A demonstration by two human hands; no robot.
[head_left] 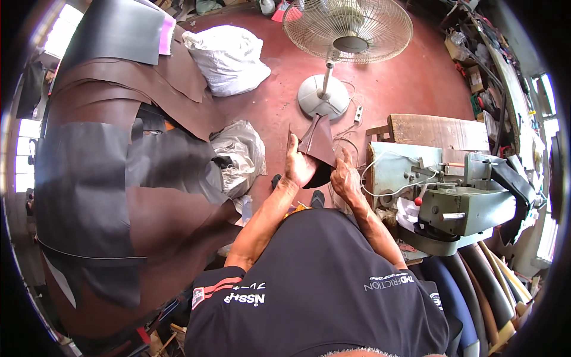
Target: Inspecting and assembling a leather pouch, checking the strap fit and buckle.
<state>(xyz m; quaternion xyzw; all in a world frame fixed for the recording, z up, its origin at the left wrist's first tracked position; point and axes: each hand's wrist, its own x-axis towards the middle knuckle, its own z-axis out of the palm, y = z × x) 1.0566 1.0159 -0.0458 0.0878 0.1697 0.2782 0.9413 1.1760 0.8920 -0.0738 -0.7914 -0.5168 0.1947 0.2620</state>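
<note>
A folded piece of dark brown leather [319,141] is held up in front of me, a seam or crease running down it and its black underside showing at the bottom. My left hand [301,168] grips its left side, palm turned up and thumb raised, with the fingers partly hidden behind the leather. On the other side, my right hand [345,178] closes on the lower right edge, its index finger extended along it.
Brown and black leather sheets [89,178] are heaped at left, near a white sack [229,59] and a plastic bag [241,156]. A pedestal fan [324,95] stands ahead. At right is a green machine [470,208] with a loose white cable, above several material rolls [485,282].
</note>
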